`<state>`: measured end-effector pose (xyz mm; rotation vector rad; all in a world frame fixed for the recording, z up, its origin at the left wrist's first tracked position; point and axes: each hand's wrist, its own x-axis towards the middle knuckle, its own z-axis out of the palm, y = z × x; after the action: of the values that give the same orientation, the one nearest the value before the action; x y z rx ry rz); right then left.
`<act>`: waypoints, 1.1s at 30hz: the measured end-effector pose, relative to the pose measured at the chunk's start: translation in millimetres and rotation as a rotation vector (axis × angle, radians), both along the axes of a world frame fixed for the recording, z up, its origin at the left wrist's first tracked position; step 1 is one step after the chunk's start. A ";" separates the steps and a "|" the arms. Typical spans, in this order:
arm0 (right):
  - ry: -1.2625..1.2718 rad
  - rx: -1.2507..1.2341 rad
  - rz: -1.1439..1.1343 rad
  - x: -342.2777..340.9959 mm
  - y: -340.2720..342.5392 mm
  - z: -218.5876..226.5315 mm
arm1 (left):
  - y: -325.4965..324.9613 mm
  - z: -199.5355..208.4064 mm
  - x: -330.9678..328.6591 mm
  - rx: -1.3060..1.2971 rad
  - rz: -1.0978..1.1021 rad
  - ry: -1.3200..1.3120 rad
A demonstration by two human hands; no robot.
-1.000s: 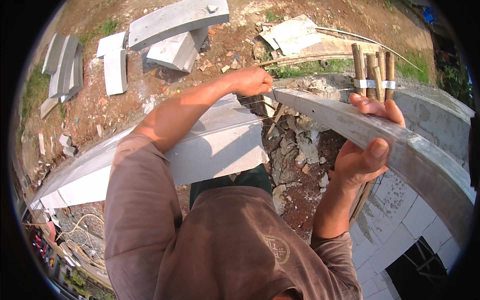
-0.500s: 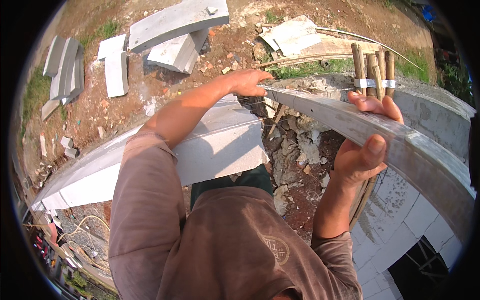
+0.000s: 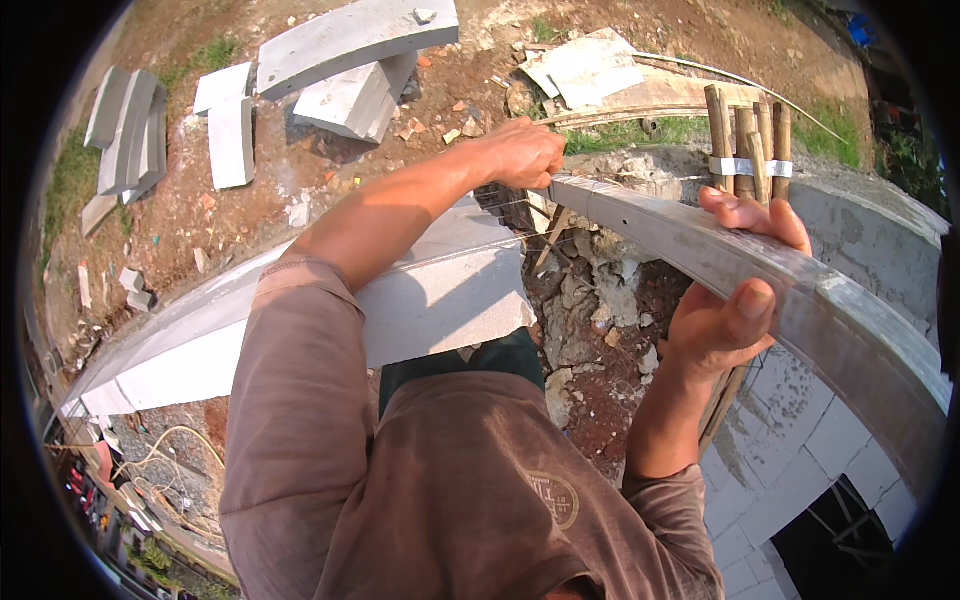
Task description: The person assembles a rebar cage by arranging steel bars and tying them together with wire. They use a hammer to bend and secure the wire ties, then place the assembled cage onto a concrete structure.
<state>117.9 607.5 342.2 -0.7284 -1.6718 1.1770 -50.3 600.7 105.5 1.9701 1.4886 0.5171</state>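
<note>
Here, wrapped firmly by the right hand [image 3: 708,325], with thumb on the near side and fingers over the top: a long, smooth, flat-sided grey bar [image 3: 660,222]. Slants up and away beside rough, broken rock [image 3: 575,325]. Right at its far end, the left hand [image 3: 522,153], curled with knuckles up, arm stretched forward. Too hidden under those fingers; cannot tell whether pinching the bar or just touching. Beneath the left forearm [image 3: 410,205], a pale, chalky block wall [image 3: 445,310] with a jagged end. Past the bar, round brown poles [image 3: 744,130] with a white band [image 3: 720,167].
</note>
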 end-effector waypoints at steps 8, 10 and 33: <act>-0.056 0.054 0.009 3.8 2.1 -0.5 | 30.1 -10.6 -10.4 -0.426 -0.107 -0.229; -0.077 0.090 0.003 4.2 3.1 -1.6 | 33.9 -11.4 -12.8 -0.479 -0.112 -0.252; 0.034 0.048 0.198 14.0 5.5 -2.1 | 36.5 4.0 -2.1 0.189 0.078 0.305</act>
<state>131.8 613.0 340.1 -0.5189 -1.7682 1.2739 -52.4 637.2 109.5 2.2223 1.7642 0.4161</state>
